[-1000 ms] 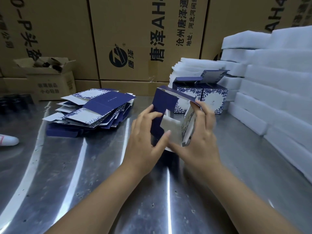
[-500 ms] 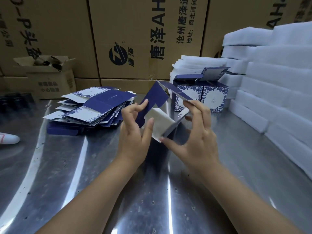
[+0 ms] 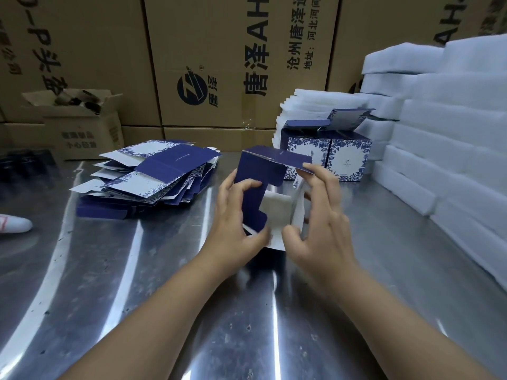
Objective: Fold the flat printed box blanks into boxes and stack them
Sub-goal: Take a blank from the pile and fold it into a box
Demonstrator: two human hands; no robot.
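**Head view, bench.** A half-formed box (image 3: 258, 171) is held at ctr between both hands, low over the table (image 3: 123, 311). Whether its lower edge touches the steel cannot be told. Navy outer panels face left & up, and the white inner side is shown in the middle. The top flap is raised & runs toward the right.

- **L hand** (image 3: 233, 219): clamped on the box's left wall, fingers curled over the navy panel, thumb pressed at the lower white edge.
- **R hand** (image 3: 323, 218): clamped on the right side, one fingertip laid on the top flap, thumb set near the lower edge, opp. the L thumb. Its middle fingers are blurred.
- **Blanks** (image 3: 153, 171): flat, heaped in a loose fanned pile left of ctr, apart from the hands. Navy & floral-white faces are shown.
- **Done boxes** (image 3: 348, 157): two, stood side by side & touching, behind the R hand, w/ top flaps open.
- **Foam** (image 3: 452, 138): white sheets stacked along the right edge & behind the done boxes.
- **Cartons** (image 3: 219, 58): brown, w/ printed characters, forming the back wall.
- **Small carton** (image 3: 82, 127): open, set at far left.
- **White obj.** (image 3: 13, 224): bears a red mark & is cut off by the left frame edge.
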